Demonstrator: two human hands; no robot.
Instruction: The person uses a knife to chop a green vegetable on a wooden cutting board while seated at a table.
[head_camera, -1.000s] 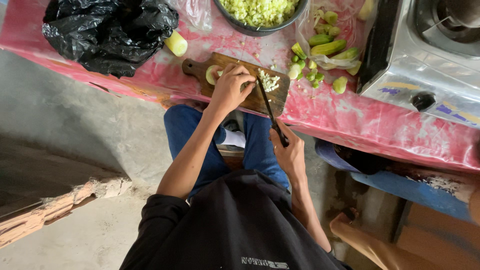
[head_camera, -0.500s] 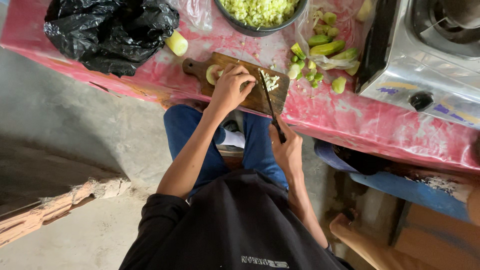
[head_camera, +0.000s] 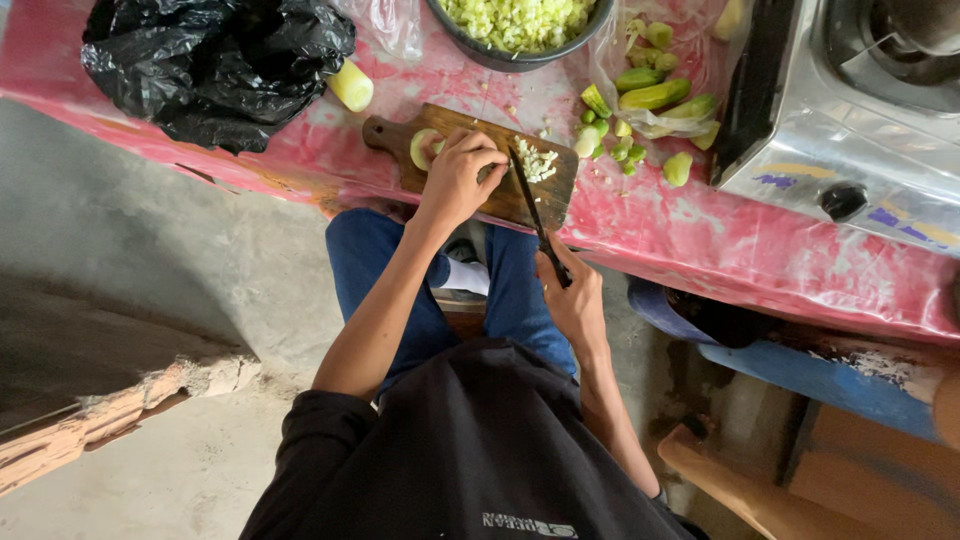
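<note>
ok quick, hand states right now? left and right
Left hand: closed over the pale green vegetable, pinning it to the wooden cutting board.
Right hand: shut on the knife, blade over the board.

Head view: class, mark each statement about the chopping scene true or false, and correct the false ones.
1. The right hand grips a knife. True.
2. The left hand rests on the stove. False: it presses a pale green vegetable on the wooden cutting board.
3. The bowl holds chopped green pieces. True.
4. The black plastic bag lies on the floor. False: it lies on the pink table.
</note>
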